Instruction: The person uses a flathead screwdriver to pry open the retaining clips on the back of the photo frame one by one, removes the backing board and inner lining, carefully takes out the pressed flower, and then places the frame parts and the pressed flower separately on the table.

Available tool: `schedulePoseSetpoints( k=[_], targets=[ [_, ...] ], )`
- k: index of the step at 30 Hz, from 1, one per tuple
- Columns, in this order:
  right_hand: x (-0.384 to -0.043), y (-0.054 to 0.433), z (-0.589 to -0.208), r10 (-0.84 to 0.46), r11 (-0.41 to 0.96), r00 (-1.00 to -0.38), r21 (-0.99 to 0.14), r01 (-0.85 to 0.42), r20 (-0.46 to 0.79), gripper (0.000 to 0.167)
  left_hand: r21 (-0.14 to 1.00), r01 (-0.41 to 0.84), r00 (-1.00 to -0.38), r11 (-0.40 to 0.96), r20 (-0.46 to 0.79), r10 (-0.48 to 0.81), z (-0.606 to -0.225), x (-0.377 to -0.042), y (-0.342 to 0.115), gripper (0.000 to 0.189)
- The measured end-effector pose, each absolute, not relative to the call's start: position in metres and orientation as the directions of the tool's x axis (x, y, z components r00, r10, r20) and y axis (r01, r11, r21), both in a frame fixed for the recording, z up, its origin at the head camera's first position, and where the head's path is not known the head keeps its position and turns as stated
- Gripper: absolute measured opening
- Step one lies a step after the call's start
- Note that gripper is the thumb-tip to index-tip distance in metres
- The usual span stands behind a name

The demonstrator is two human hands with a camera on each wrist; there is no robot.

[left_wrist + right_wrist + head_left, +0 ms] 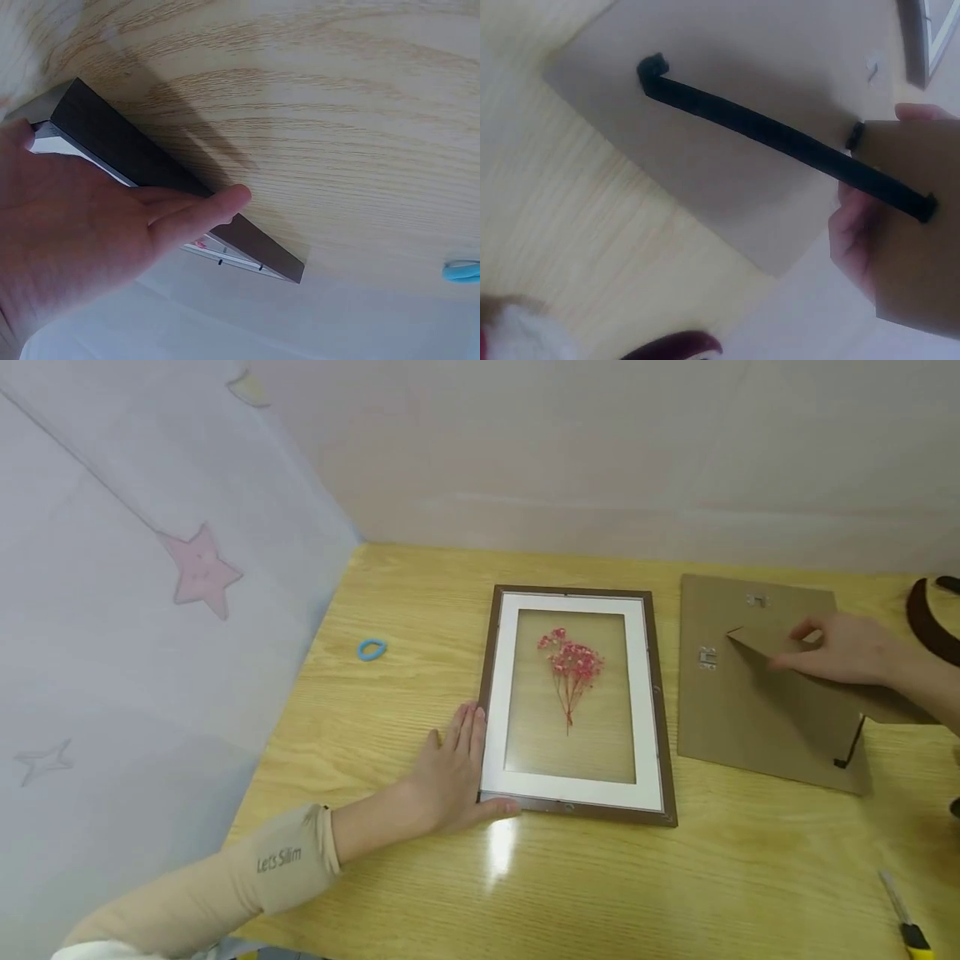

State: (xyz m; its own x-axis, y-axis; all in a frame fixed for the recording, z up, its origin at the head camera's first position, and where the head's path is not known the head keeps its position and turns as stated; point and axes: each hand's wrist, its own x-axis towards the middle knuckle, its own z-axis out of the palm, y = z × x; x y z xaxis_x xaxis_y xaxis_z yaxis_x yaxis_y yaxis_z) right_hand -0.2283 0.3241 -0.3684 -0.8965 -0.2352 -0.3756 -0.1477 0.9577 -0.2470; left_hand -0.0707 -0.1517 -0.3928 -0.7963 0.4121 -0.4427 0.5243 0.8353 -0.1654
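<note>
A brown picture frame (664,768) lies on the table, with a white mat (645,693) around pressed pink flowers (576,664) on a see-through pane. Along its left side rest the straight fingers of my left hand (450,785), the thumb at the lower-left corner. To its right is a brown backing board (705,710) with metal hangers. My right hand (847,647) holds the board's easel stand (919,277), which is swung up from the board. A black ribbon (750,135) stretches between stand and board. The stand hides part of the fingers in the right wrist view.
A blue hair-tie-like loop (372,649) lies left of the frame. A utility knife (903,914) with its blade out is at the lower right. At the right edge stands a dark curved object (926,622). Walls border the table's back and left.
</note>
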Motion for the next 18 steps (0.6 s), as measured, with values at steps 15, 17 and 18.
schedulePoseSetpoints(
  k=[15,17,18],
  targets=[
    [-0.236,0.358,-0.372,-0.186,0.978,-0.899,-0.162,-0.131,-0.396,0.077,-0.171,0.543,-0.794,0.822,-0.425,0.436,-0.393,-0.073,-0.151,0.117],
    [-0.236,0.359,-0.371,-0.182,0.978,-0.901,-0.164,-0.126,-0.395,0.075,-0.170,0.546,-0.791,0.820,-0.426,0.438,-0.392,-0.072,-0.151,0.117],
    [-0.236,0.359,-0.371,-0.178,0.979,-0.900,-0.168,-0.119,-0.398,0.075,-0.168,0.546,-0.791,0.820,-0.427,0.439,-0.391,-0.073,-0.151,0.117]
  ],
)
